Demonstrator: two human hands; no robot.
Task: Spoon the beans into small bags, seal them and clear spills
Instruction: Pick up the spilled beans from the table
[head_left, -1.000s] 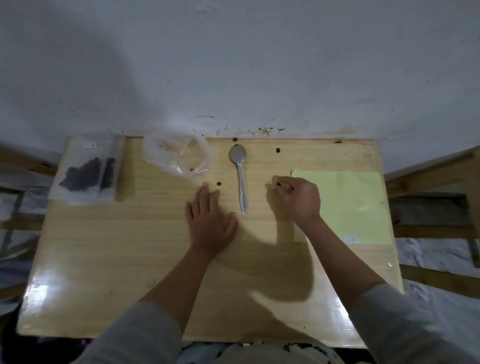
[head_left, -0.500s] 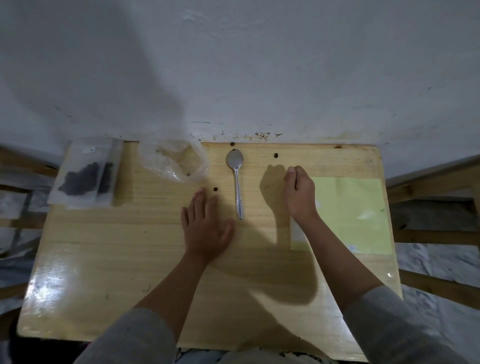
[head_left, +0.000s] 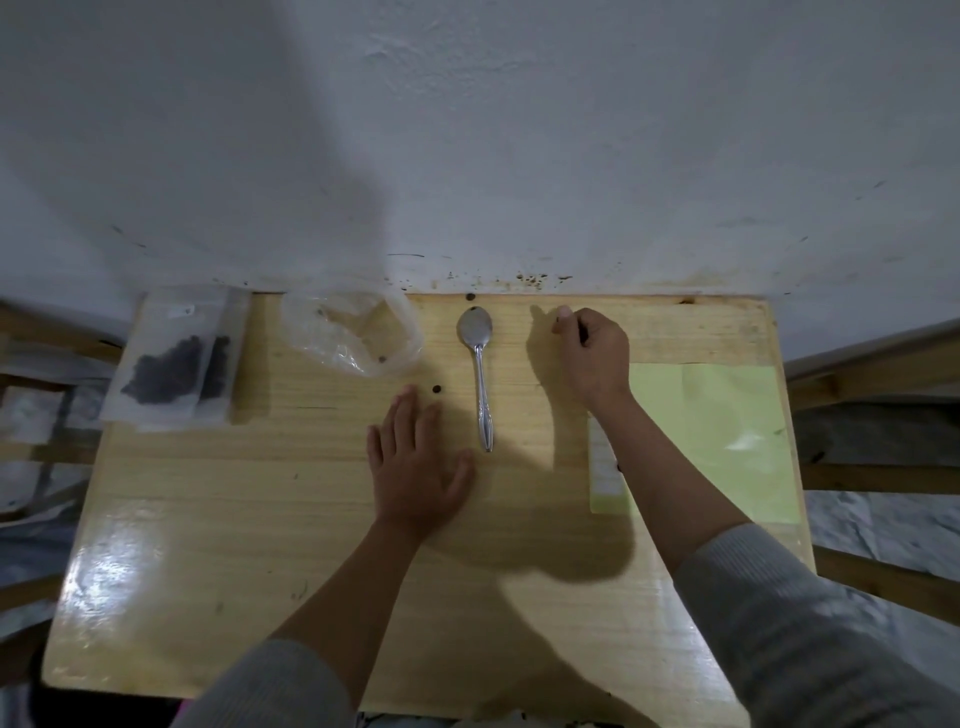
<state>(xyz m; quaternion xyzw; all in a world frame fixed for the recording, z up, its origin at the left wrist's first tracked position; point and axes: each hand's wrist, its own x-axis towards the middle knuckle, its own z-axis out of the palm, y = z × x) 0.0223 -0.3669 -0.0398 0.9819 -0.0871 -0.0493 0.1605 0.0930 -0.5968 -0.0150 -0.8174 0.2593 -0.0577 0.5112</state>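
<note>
My left hand (head_left: 415, 467) lies flat on the wooden table (head_left: 260, 519), fingers apart, holding nothing. A loose dark bean (head_left: 436, 388) sits just beyond its fingertips. My right hand (head_left: 592, 353) reaches to the far edge, thumb and fingers pinched together where a stray bean lay; that bean is now hidden in the pinch. A metal spoon (head_left: 480, 374) lies between the hands, bowl toward the wall. Another loose bean (head_left: 470, 296) rests at the far edge. A crumpled clear bag (head_left: 353, 332) lies open at back left, and filled small bags (head_left: 171, 364) lie left of it.
A pale green sheet (head_left: 717, 431) lies flat on the table's right side, partly under my right forearm. The white wall (head_left: 467, 156) stands directly behind the table. Wooden frame rails (head_left: 872, 364) show beyond both side edges.
My right hand moved from beside the green sheet toward the far edge and closed its fingers over the stray bean there. My left hand stayed flat.
</note>
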